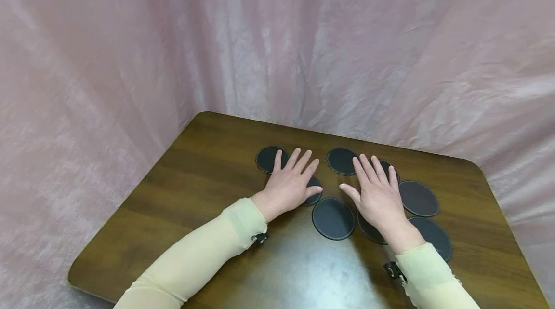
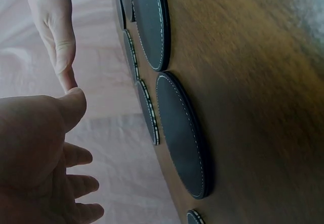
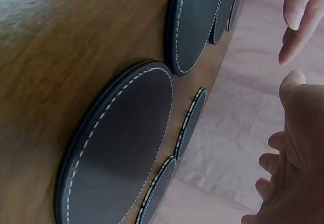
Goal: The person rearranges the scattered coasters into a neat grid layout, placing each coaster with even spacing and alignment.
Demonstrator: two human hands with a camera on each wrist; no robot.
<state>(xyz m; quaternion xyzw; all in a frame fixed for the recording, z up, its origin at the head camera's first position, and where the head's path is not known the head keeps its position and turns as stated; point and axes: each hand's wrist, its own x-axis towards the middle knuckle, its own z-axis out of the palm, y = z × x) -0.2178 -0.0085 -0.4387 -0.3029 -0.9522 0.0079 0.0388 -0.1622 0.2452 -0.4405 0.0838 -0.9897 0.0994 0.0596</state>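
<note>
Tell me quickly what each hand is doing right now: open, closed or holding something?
Left hand: open, holding nothing, above the coasters.
Right hand: open, also empty.

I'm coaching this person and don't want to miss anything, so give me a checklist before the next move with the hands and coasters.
1. Left hand free: ok, fingers spread, holding nothing.
2. Right hand free: ok, also spread and holding nothing.
3. Hands clear of the coasters: ok, the wrist views show both raised above them.
4. Coasters flat on the table: ok for the visible parts.
5. Every coaster in full head view: not ok, the hands partly cover some.
6. Coaster undersides clean: cannot tell, they face down.
</note>
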